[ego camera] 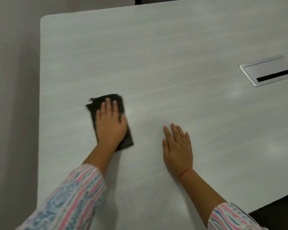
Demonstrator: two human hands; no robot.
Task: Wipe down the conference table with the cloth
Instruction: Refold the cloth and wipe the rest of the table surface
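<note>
Head view shows the left hand point(111, 123) pressing flat on the dark folded cloth point(106, 117), long axis pointing away; most unwiped conference table point(173, 55) lies rightward, where the right hand point(177, 146) rests flat, holding nothing.

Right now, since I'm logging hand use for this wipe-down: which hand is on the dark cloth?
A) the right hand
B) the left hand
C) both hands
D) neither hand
B: the left hand lies flat on the cloth, while the right hand rests apart from it on the bare table.
</note>
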